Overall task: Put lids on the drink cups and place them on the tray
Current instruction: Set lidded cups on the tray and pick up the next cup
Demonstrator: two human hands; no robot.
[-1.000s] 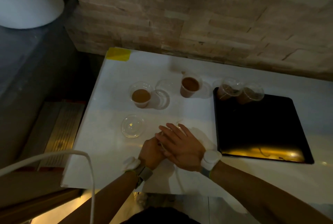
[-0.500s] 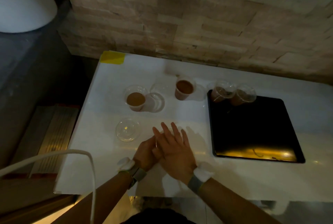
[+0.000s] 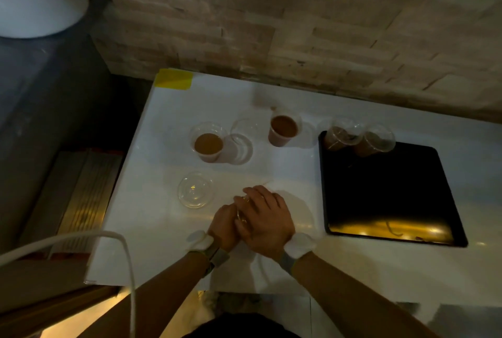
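Both hands meet over one drink cup near the front of the white table (image 3: 271, 269). My left hand (image 3: 224, 226) grips the cup's side. My right hand (image 3: 264, 218) lies on top, fingers curled over the clear lid (image 3: 242, 212); the cup itself is almost wholly hidden. Two open cups of brown drink stand farther back, one at the left (image 3: 208, 146) and one in the middle (image 3: 283, 130). A loose clear dome lid (image 3: 195, 193) lies left of my hands, and another (image 3: 241, 139) lies between the open cups. Two lidded cups (image 3: 341, 135) (image 3: 376, 140) stand on the black tray (image 3: 385, 193), at its far edge.
A brick wall (image 3: 298, 25) runs along the table's far side. A yellow tape patch (image 3: 173, 79) marks the far left corner. A white cable (image 3: 119, 242) hangs at the lower left. The table's left edge drops to a dark floor.
My right hand's fingers, spread flat before, have curled down over the lid. My left hand stays on the cup. The view has shifted a little.
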